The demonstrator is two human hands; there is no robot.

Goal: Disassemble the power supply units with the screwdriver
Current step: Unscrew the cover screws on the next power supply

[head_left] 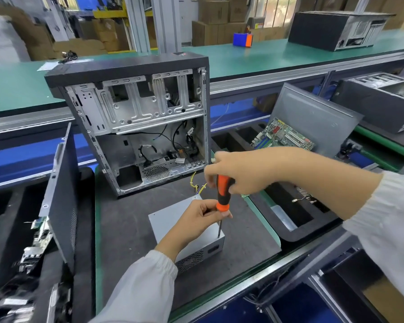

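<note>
A silver power supply unit lies on the dark mat in front of me, its vent grille facing me and its yellow wires trailing toward the case. An orange and black screwdriver stands upright with its tip on the unit's top near the right front corner. My right hand grips the upper part of the handle. My left hand pinches the lower end of the handle where the shaft begins and rests over the unit's top.
An open, gutted computer case stands just behind the unit. A loose side panel leans at the left beside circuit boards. To the right, a bin holds a green motherboard and a leaning panel. Other cases sit at the back right.
</note>
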